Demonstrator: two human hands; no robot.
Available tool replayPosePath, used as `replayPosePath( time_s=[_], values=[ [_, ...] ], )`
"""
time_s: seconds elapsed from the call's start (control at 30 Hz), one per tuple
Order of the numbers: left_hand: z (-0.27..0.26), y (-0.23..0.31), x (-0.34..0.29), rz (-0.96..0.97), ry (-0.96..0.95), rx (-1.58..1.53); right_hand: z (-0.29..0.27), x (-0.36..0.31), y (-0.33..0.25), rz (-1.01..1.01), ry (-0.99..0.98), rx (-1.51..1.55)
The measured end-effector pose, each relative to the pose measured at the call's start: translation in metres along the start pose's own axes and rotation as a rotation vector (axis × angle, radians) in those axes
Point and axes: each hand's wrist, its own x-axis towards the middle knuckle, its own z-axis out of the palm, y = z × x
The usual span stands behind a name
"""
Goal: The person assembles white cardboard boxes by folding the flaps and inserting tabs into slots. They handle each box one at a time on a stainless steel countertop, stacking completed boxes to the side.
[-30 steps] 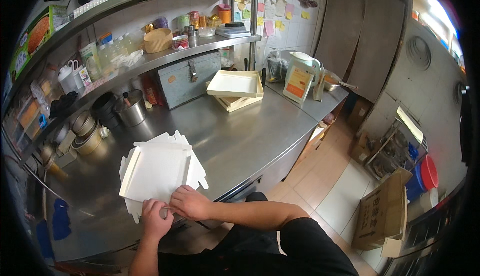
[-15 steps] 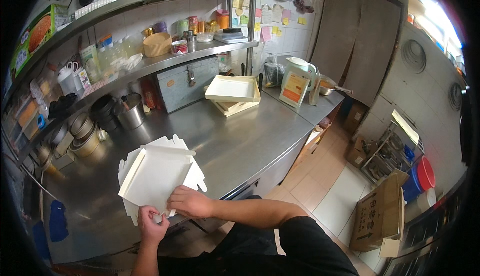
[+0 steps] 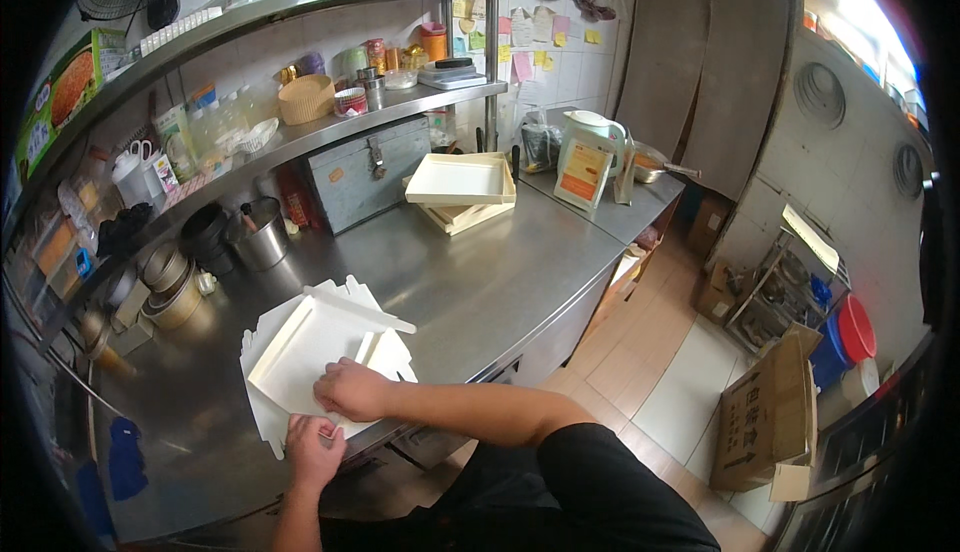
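Observation:
A partly folded white cardboard box (image 3: 305, 349) lies on the steel counter close in front of me. Its left and far walls stand up, while notched flaps spread out around it and a flap on its right side leans. My left hand (image 3: 314, 446) grips the near edge of the box, with its fingers curled in. Just beyond it, my right hand (image 3: 353, 389) is closed over the near wall on the inner side, its fingertips partly hidden. Farther back, several folded shallow cardboard trays (image 3: 458, 180) are stacked, the top one with its pale inside facing up.
A grey metal chest (image 3: 368, 174) and a steel pot (image 3: 256, 236) stand under the shelf (image 3: 330, 117). Round pans (image 3: 172, 287) crowd the left side. A jug (image 3: 585, 162) is at the far right. On the floor rests a large carton (image 3: 765, 422).
My right hand has moved left and slightly farther in over the near side of the box. My left hand has shifted a little right. The right flap now sits differently.

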Motion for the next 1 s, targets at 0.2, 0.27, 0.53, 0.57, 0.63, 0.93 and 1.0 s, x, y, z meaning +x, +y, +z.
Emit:
replayPosePath(
  time_s=[0.2, 0.27, 0.53, 0.57, 0.63, 0.93, 1.0],
  values=[
    [-0.03, 0.001, 0.014, -0.081, -0.183, 0.06, -0.008, -0.011, 0.038, -0.134, -0.067, 0.089],
    [-0.042, 0.002, 0.019, 0.0, -0.251, 0.083, -0.013, -0.006, 0.039, -0.09, -0.155, 0.095],
    [-0.064, -0.02, 0.045, 0.107, -0.517, 0.172, 0.019, 0.003, -0.002, -0.218, -0.161, 0.039],
    [-0.064, -0.019, 0.048, 0.126, -0.561, 0.166, 0.02, 0.005, -0.008, -0.24, -0.146, 0.056],
    [-0.058, -0.033, 0.043, 0.1, -0.514, -0.011, 0.011, 0.005, -0.009, -0.19, -0.205, 0.123],
    [-0.038, -0.037, 0.04, 0.153, -0.476, 0.016, 0.02, -0.009, 0.01, -0.26, -0.058, 0.25],
    [-0.037, -0.037, 0.033, 0.179, -0.425, -0.004, 0.022, -0.016, 0.009, -0.326, 0.039, 0.264]
  ],
)
